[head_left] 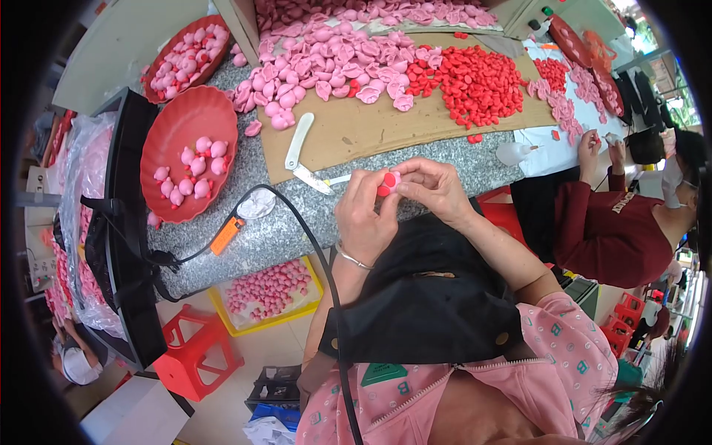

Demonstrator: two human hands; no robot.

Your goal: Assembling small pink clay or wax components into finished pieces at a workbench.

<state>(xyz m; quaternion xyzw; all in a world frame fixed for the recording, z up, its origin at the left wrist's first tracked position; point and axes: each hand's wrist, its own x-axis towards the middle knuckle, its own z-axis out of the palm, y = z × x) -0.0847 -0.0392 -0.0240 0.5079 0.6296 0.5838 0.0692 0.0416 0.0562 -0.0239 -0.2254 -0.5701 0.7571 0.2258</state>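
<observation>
Above the bench's front edge, both hands meet at a small pink figure part with a red face [387, 184]. My left hand [365, 215] pinches it between thumb and fingers from the left. From the right, my right hand [436, 187] grips its edge with thumb and forefinger. Just left of my hands lies a folding knife [300, 144], its blade out and pointing toward me. Loose pink pieces [326, 63] lie heaped behind, with a pile of small red pieces [482, 85] to their right. Pink-and-red parts [196, 167] sit in a red scalloped bowl [174, 133] at the left.
Cardboard [437, 133] covers part of the speckled bench [289, 230]. A black cable [326, 274] runs over it past an orange tag [226, 236]. Below stand a yellow tray [317, 285] and a red stool [196, 352]. A co-worker [615, 222] sits at right, near a white squeeze bottle [512, 153].
</observation>
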